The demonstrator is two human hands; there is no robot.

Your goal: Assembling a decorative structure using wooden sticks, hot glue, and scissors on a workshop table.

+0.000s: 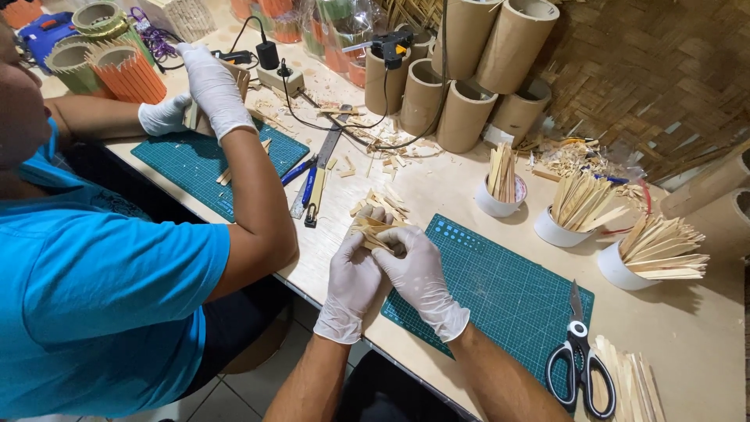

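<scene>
Both my hands wear white gloves and meet at the left edge of a green cutting mat (pixel 508 289). My left hand (pixel 351 281) and my right hand (pixel 414 273) together grip a small bundle of thin wooden sticks (pixel 373 230). More short sticks (pixel 387 203) lie loose on the table just beyond my fingers. Black-handled scissors (pixel 580 359) rest on the mat's right end, apart from both hands.
A co-worker in a blue shirt (pixel 94 297) sits at left, gloved hands (pixel 207 86) over a second green mat (pixel 195 160). Three white cups of sticks (pixel 558 230) stand at right, cardboard tubes (pixel 461 113) and a glue gun (pixel 391 47) behind. A metal ruler (pixel 324 152) and pens lie between the mats.
</scene>
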